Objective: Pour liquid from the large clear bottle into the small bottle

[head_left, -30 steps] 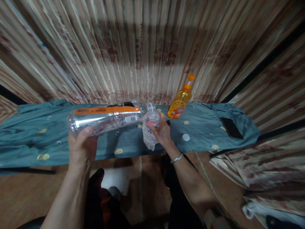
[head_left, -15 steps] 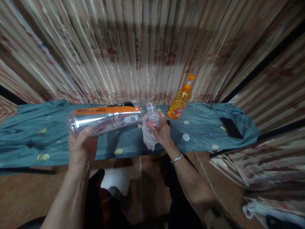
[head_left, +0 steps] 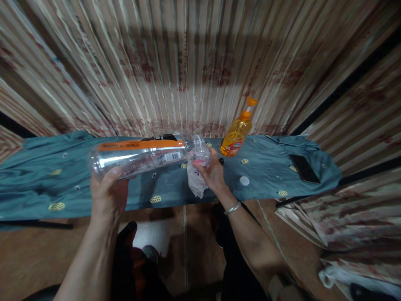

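Observation:
My left hand [head_left: 109,190] is wrapped round the base of a large clear plastic bottle [head_left: 144,156] with an orange and silver label. The bottle lies almost level, its neck pointing right. My right hand [head_left: 213,170] grips a small clear bottle [head_left: 201,154] with pink on its label, and a crumpled white tissue [head_left: 196,184] hangs below its fingers. The large bottle's neck meets the mouth of the small one; the exact contact is hard to make out. Right of my right hand lies a round white cap [head_left: 244,180].
A pump bottle of orange liquid [head_left: 235,136] stands behind my right hand. Farther right, a black phone [head_left: 303,168] lies on the teal patterned cloth [head_left: 263,167] over the narrow table. A striped curtain [head_left: 188,62] hangs behind, and dark metal bars [head_left: 351,81] run along the sides.

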{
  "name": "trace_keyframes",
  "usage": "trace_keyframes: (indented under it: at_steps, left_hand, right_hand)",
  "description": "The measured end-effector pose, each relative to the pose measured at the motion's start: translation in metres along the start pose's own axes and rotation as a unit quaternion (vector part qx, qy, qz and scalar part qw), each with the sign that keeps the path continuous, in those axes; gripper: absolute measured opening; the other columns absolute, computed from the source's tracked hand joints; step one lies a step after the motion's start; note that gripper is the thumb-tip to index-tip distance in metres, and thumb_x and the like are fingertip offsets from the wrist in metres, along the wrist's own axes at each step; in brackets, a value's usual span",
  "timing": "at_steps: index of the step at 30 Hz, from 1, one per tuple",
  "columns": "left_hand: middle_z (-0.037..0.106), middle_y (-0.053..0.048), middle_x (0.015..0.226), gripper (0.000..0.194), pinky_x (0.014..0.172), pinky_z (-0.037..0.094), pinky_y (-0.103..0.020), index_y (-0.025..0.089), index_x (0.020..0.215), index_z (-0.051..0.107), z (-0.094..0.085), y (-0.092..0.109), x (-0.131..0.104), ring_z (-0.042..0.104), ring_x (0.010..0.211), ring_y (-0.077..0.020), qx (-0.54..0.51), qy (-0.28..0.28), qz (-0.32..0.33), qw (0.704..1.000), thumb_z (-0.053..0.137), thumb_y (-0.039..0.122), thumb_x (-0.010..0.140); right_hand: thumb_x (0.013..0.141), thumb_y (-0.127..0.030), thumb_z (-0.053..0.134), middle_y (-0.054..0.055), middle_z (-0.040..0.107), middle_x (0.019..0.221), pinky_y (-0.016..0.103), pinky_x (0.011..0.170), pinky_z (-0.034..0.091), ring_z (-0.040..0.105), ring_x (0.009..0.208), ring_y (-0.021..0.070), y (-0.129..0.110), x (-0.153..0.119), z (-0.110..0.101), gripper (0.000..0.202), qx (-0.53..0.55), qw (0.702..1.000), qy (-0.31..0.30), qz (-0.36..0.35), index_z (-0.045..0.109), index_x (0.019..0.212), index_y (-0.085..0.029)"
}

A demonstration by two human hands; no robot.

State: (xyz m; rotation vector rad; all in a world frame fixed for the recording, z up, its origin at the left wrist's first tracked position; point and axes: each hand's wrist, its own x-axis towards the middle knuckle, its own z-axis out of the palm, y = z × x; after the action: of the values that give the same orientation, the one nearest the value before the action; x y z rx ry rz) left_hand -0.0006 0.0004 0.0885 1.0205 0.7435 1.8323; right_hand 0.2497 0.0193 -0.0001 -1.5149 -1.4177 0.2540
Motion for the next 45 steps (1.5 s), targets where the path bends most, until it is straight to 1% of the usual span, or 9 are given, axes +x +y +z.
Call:
trace_keyframes:
  at_steps: [3, 9, 15, 21, 26, 31, 36, 41, 45]
  left_hand:
    - [0.070, 0.000, 0.095, 0.072, 0.066, 0.053, -0.024, 0.031, 0.123, 0.060, 0.0004, 0.0009, 0.0000, 0.061, 0.072, -0.0128, -0.003, -0.003, 0.002, 1.000, 0.084, 0.021, 0.056]
    - [0.071, 0.000, 0.093, 0.071, 0.063, 0.053, -0.024, 0.029, 0.121, 0.062, 0.0039, 0.0011, 0.0000, 0.059, 0.069, -0.0129, 0.000, 0.006, 0.001, 1.000, 0.084, 0.022, 0.054]
    - [0.071, 0.000, 0.092, 0.070, 0.066, 0.054, -0.026, 0.030, 0.122, 0.062, 0.0057, 0.0028, -0.0006, 0.060, 0.069, -0.0138, 0.002, -0.003, 0.001, 1.000, 0.083, 0.021, 0.056]
    - [0.071, 0.000, 0.094, 0.072, 0.068, 0.054, -0.027, 0.030, 0.122, 0.062, 0.0038, 0.0016, 0.0001, 0.059, 0.067, -0.0123, -0.003, 0.003, -0.001, 1.000, 0.084, 0.021, 0.054]
    - [0.070, 0.001, 0.092, 0.071, 0.068, 0.053, -0.027, 0.033, 0.121, 0.062, 0.0045, 0.0013, -0.0010, 0.059, 0.069, -0.0129, 0.002, 0.002, -0.001, 1.000, 0.084, 0.020, 0.055]
    - [0.070, -0.001, 0.094, 0.068, 0.068, 0.054, -0.029, 0.031, 0.120, 0.063, 0.0051, 0.0015, -0.0018, 0.058, 0.067, -0.0135, 0.005, -0.004, 0.001, 1.000, 0.083, 0.021, 0.056]
    - [0.071, 0.000, 0.095, 0.070, 0.070, 0.056, -0.028, 0.030, 0.120, 0.062, 0.0056, 0.0002, -0.0010, 0.062, 0.070, -0.0134, 0.002, -0.001, 0.006, 1.000, 0.084, 0.021, 0.054]
    - [0.071, -0.001, 0.094, 0.068, 0.073, 0.056, -0.032, 0.029, 0.121, 0.062, 0.0061, -0.0005, -0.0019, 0.066, 0.077, -0.0179, 0.006, -0.007, 0.006, 1.000, 0.083, 0.022, 0.056]
    - [0.071, -0.001, 0.090, 0.067, 0.071, 0.056, -0.031, 0.028, 0.119, 0.063, 0.0060, -0.0005, -0.0017, 0.062, 0.069, -0.0149, 0.005, -0.002, 0.003, 1.000, 0.083, 0.021, 0.056]
  right_hand:
    - [0.079, -0.054, 0.073, 0.016, 0.065, 0.125, 0.046, 0.096, 0.052, 0.065, 0.115, 0.0324, 0.0000, 0.0003, -0.0003, 0.073, 0.003, 1.000, -0.002, 0.002, 0.044, 0.134, -0.017]
    - [0.078, -0.056, 0.074, 0.015, 0.066, 0.123, 0.046, 0.094, 0.054, 0.066, 0.113, 0.0326, 0.0008, 0.0005, 0.0004, 0.073, 0.006, 1.000, 0.005, 0.001, 0.046, 0.133, -0.018]
    - [0.078, -0.056, 0.073, 0.016, 0.066, 0.123, 0.047, 0.094, 0.054, 0.066, 0.112, 0.0334, 0.0007, 0.0005, 0.0008, 0.073, -0.003, 1.000, 0.002, 0.002, 0.045, 0.134, -0.017]
    - [0.079, -0.055, 0.073, 0.018, 0.065, 0.124, 0.048, 0.096, 0.053, 0.065, 0.115, 0.0341, 0.0010, 0.0004, -0.0002, 0.074, -0.006, 1.000, -0.003, 0.003, 0.044, 0.134, -0.015]
    - [0.079, -0.057, 0.072, 0.016, 0.065, 0.124, 0.048, 0.095, 0.053, 0.065, 0.113, 0.0335, 0.0032, 0.0004, -0.0007, 0.073, -0.006, 1.000, 0.000, -0.008, 0.045, 0.134, -0.017]
    - [0.080, -0.058, 0.071, 0.016, 0.065, 0.124, 0.047, 0.095, 0.053, 0.065, 0.113, 0.0332, 0.0040, 0.0002, -0.0002, 0.073, -0.003, 1.000, 0.004, -0.007, 0.045, 0.134, -0.017]
    - [0.080, -0.059, 0.071, 0.016, 0.065, 0.124, 0.046, 0.094, 0.054, 0.065, 0.113, 0.0328, 0.0039, 0.0000, 0.0003, 0.073, -0.002, 1.000, 0.011, -0.010, 0.044, 0.135, -0.018]
    - [0.079, -0.056, 0.073, 0.016, 0.066, 0.123, 0.046, 0.094, 0.053, 0.066, 0.112, 0.0328, 0.0035, 0.0006, -0.0007, 0.073, -0.006, 1.000, 0.004, -0.006, 0.045, 0.133, -0.017]
    - [0.081, -0.056, 0.070, 0.016, 0.066, 0.122, 0.046, 0.093, 0.054, 0.066, 0.111, 0.0322, 0.0033, 0.0009, -0.0010, 0.071, -0.011, 1.000, 0.002, -0.005, 0.044, 0.134, -0.017]
